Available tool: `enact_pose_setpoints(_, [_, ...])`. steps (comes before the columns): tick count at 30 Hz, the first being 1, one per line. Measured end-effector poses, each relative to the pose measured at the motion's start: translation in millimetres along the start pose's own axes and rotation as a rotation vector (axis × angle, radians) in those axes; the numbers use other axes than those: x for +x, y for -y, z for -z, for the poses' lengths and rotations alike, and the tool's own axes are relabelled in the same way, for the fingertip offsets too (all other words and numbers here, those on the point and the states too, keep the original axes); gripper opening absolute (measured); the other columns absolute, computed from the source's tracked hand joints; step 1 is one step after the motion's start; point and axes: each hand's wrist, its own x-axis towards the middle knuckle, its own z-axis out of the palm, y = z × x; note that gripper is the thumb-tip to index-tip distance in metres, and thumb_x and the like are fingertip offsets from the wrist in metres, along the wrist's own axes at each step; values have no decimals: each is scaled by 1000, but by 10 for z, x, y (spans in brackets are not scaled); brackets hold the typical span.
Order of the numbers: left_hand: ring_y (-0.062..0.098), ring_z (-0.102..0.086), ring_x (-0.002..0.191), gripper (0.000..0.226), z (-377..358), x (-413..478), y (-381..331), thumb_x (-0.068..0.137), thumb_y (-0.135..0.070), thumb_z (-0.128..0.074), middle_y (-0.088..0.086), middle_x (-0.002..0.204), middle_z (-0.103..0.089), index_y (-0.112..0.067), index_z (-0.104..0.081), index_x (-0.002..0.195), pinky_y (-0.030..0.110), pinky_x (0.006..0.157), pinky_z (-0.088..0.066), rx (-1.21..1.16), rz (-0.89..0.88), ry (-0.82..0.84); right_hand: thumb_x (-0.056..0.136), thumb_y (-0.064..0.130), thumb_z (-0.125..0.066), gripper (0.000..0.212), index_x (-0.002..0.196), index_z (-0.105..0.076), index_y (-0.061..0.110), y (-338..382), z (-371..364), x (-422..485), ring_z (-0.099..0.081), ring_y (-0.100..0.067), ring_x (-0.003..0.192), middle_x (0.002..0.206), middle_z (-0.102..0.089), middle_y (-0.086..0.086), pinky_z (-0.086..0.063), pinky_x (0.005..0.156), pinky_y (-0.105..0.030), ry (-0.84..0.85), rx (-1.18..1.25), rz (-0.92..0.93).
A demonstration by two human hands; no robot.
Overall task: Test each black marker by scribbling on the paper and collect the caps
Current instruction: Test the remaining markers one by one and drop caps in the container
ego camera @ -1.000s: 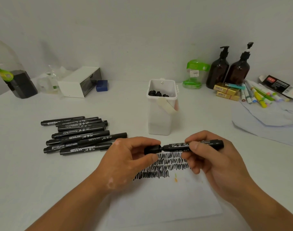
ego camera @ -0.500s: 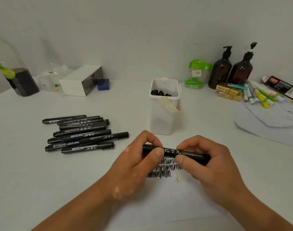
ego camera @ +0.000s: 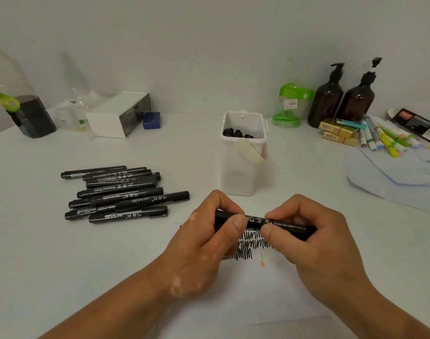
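Note:
I hold one black marker (ego camera: 258,221) level above the paper (ego camera: 262,292). My left hand (ego camera: 204,243) pinches its cap end with thumb and forefinger. The barrel end sits in the grip of my right hand (ego camera: 314,248). Cap and barrel look joined. Black scribble rows (ego camera: 245,248) show on the paper between my hands. A pile of several black markers (ego camera: 118,194) lies on the table to the left. Behind my hands a white tub (ego camera: 243,167) holds black caps (ego camera: 237,133).
At the back left stand a plastic bottle with dark liquid (ego camera: 18,101), a white box (ego camera: 118,113) and a blue block (ego camera: 151,120). At the back right are two brown pump bottles (ego camera: 341,99), a green container (ego camera: 292,104), coloured markers (ego camera: 385,138) and light blue sheets (ego camera: 392,177).
One second ago the cap stood a little off the barrel and the marker was higher. Since then my hands have come together and dropped lower toward the paper, with the gap shut.

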Motion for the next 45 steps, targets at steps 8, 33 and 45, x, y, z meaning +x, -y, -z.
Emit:
enact_pose_setpoints(8, [20, -54, 66, 20, 73, 31, 5, 84, -29, -66, 3, 68, -60, -21, -54, 98, 37, 66, -48, -112, 65, 4, 72, 19, -69, 11, 79, -63, 25, -54, 47, 60, -46, -11, 49, 54, -56, 6, -39, 49, -23, 144, 63, -30])
enact_pose_setpoints(33, [7, -61, 79, 24, 219, 31, -25, 85, -49, -70, -13, 81, -66, -36, -72, 105, 17, 67, -45, 651, -139, 33, 76, 50, -68, 29, 103, -72, 40, -62, 87, 53, -64, -12, 65, 76, -71, 0, -53, 60, -27, 205, 22, -11])
enact_pose_setpoints(45, [3, -59, 66, 10, 327, 72, 0, 86, -37, -75, -14, 75, -68, -33, -76, 95, 21, 65, -50, 440, 55, -166, 83, 5, -70, 23, 92, -80, 24, 56, 548, 228, -62, -16, 57, 67, -71, -9, -54, 56, -25, -37, 89, 70])
